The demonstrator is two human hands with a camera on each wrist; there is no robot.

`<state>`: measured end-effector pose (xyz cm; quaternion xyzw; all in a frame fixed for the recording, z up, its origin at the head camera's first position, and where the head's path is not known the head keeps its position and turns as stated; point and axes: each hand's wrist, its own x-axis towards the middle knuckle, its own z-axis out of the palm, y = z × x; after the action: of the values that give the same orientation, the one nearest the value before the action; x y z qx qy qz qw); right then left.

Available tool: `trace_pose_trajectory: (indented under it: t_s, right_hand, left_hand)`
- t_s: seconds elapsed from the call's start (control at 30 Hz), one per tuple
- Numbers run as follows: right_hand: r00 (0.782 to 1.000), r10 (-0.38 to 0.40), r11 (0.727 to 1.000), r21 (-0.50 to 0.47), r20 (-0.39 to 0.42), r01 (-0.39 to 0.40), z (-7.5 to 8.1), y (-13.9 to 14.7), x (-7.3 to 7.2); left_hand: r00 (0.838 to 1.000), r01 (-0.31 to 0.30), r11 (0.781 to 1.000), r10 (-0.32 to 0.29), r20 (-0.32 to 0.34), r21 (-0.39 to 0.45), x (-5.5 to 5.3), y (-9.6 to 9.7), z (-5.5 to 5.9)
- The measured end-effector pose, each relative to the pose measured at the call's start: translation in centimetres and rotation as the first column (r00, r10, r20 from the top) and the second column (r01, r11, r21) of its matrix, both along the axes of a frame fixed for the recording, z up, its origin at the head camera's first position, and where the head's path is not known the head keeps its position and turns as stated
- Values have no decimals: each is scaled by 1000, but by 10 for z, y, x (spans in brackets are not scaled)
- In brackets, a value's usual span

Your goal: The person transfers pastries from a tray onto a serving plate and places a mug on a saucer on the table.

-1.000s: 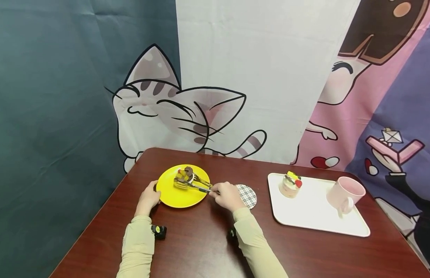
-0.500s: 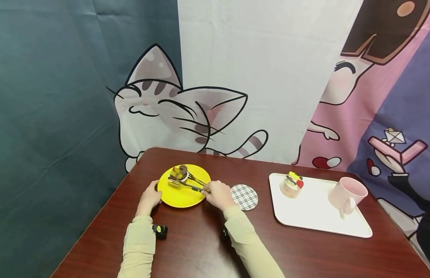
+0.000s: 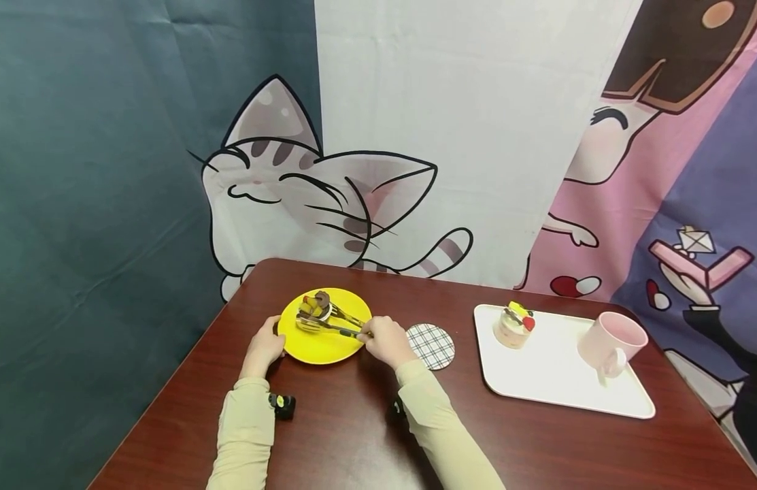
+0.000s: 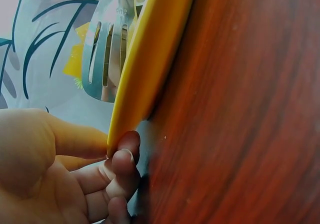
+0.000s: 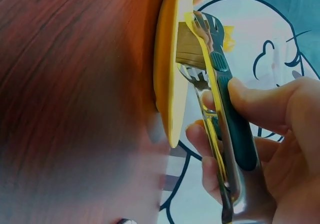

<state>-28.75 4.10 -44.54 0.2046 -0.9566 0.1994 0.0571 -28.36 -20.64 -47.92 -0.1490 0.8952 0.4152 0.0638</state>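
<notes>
Yellow plate [image 3: 311, 348]: on table [image 3: 341, 429], rim pinched at left by left hand [image 3: 264, 348]; probably light, stiff, smooth, best held by rim. Tongs [image 5: 240, 124]: gripped by right hand [image 3: 387, 342] at green handle pads; likely stiff, springy. Fruit-topped cake [image 3: 313, 308]: over plate, between tong heads, base contact hard to tell; likely light, soft, easily dented, best taken low on sides, clear of topping. White tray [image 3: 543, 374]: bearing pink mug [image 3: 604, 340] and second cake [image 3: 511, 331]. Mug: contents not discernible.
</notes>
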Motion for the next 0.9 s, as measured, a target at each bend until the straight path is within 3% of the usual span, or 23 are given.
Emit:
trace_pose_trajectory:
  t_s: [0.27,0.63,0.9]
  right_hand:
    - [1000,8,999,-52,14,-7,-2,5,1]
    - [989,144,988,-52,-16,-145,-4,14,3]
    - [987,155,986,-56,-50,-158,-9,15,7]
  left_hand:
    - [1000,-1,1000,1,2,4,-1,1,2]
    - [1000,1,1000,-1,-9,-1,-1,1,7]
    - [1000,0,1000,0,14,-7,-1,0,5]
